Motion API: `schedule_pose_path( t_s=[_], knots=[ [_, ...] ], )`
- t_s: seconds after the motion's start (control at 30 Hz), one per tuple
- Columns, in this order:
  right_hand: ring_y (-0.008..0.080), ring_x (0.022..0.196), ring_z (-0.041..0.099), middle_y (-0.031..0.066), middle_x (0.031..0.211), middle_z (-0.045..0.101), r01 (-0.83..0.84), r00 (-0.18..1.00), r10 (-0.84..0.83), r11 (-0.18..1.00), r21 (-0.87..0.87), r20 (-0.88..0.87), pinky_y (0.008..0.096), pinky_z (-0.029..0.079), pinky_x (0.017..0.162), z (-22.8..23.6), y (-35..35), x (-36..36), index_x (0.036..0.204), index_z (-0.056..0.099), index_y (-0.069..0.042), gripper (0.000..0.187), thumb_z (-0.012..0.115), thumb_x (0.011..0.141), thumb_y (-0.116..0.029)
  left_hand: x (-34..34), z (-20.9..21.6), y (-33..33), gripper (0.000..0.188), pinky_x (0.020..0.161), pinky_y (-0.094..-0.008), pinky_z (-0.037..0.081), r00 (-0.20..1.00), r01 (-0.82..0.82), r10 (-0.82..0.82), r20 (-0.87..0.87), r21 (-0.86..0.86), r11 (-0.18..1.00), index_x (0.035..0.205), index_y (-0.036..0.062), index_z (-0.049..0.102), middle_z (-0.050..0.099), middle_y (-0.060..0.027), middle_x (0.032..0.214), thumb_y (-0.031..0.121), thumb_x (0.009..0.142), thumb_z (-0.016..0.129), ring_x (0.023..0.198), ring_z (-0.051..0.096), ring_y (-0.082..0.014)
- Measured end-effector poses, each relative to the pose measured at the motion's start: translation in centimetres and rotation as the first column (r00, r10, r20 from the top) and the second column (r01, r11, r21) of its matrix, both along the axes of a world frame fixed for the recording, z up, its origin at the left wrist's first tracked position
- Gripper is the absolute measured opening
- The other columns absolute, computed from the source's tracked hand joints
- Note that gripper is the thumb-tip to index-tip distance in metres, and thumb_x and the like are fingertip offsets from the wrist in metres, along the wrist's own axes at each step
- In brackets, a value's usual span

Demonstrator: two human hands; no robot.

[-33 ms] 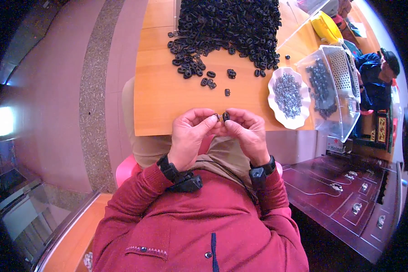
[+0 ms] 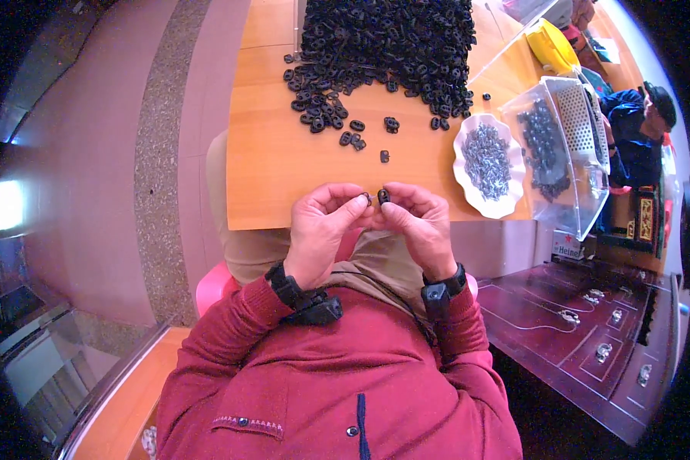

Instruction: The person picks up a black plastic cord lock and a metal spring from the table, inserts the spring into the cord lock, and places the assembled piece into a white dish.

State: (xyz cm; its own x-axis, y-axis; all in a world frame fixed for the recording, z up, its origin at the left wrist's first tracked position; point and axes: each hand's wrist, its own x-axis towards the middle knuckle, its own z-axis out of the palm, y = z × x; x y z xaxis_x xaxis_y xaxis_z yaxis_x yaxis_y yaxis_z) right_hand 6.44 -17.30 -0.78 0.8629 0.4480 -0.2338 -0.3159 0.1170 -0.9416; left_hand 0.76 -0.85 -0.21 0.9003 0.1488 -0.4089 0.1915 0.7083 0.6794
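Head view shows the left hand [image 2: 320, 227] pinching a small dark piece [image 2: 369, 198] just beside the black oval two-holed fitting [image 2: 383, 196] clamped by the right hand [image 2: 423, 231], with a heap of black fittings [image 2: 391, 50] beyond both hands and a white scalloped dish [image 2: 463, 165] to their right.

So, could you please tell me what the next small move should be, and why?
Probably ease the small dark piece in the left hand toward the black oval piece in the right hand: each seems held in a pinch grip, and the two are close together but apparently apart, above the table.
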Motion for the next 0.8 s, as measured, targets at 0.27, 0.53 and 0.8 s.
schedule_pose_path(
  t_s=[0.27,0.53,0.8],
  knots=[
    [0.0164,0.077,0.067,0.0110,0.093,0.068,0.020,1.000,-0.020,1.000,-0.013,0.016,0.0336,0.059,0.074,0.02,-0.04,0.06,0.113,0.060,0.004,0.026,0.061,0.088,0.001,-0.04,0.14,0.00,0.012,0.072,-0.0268,0.054,0.999,0.028,-0.026,-0.031,0.063,0.998,0.099,0.0003,0.064,0.068,-0.0075,0.089,0.004,0.087,0.064,0.077,0.065,-0.0142],
    [0.0174,0.077,0.067,0.0105,0.091,0.068,0.021,1.000,-0.021,1.000,-0.001,0.022,0.0339,0.059,0.074,0.09,-0.05,0.07,0.114,0.060,0.004,0.026,0.061,0.088,0.001,-0.11,0.32,0.03,0.014,0.074,-0.0255,0.053,0.999,0.040,-0.040,-0.013,0.036,0.999,0.100,0.0005,0.065,0.068,-0.0063,0.090,0.005,0.087,0.065,0.078,0.064,-0.0126],
    [0.0179,0.077,0.068,0.0116,0.093,0.068,-0.005,0.999,0.005,1.000,-0.012,0.040,0.0319,0.059,0.073,0.01,-0.15,0.10,0.114,0.060,0.005,0.027,0.062,0.087,0.001,-0.07,0.37,0.07,0.013,0.074,-0.0249,0.052,0.998,0.059,-0.057,-0.023,0.067,0.996,0.099,0.0001,0.065,0.068,-0.0060,0.089,0.005,0.086,0.065,0.078,0.064,-0.0119]
  ],
)
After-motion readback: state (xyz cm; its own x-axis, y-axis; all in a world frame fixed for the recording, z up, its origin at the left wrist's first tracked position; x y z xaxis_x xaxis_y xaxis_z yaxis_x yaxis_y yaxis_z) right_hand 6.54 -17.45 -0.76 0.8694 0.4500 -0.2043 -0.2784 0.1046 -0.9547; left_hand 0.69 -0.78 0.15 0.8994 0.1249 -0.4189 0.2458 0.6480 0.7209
